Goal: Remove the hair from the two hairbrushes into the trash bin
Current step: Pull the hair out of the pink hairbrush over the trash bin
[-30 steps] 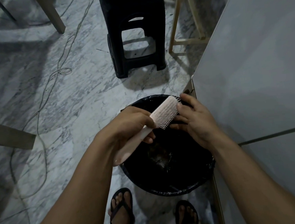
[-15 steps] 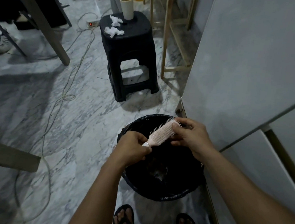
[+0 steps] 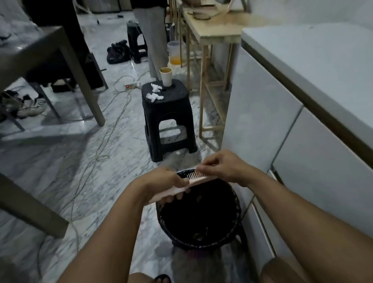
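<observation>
1. Since the earlier frame, both hands rose, turning the hairbrush point(image 3: 186, 183) edge-on over the trash bin point(image 3: 201, 241).
2. Left hand point(image 3: 162, 183) gripped the pale pink handle.
3. Right hand point(image 3: 225, 166) pinched the bristles.
4. No writing was readable.

A single wide-angle head view looks forward and down from standing height, close above the round black-lined trash bin point(image 3: 199, 219) on the grey marble floor point(image 3: 71, 174), facing a black plastic stool point(image 3: 168, 120) farther off.
</observation>
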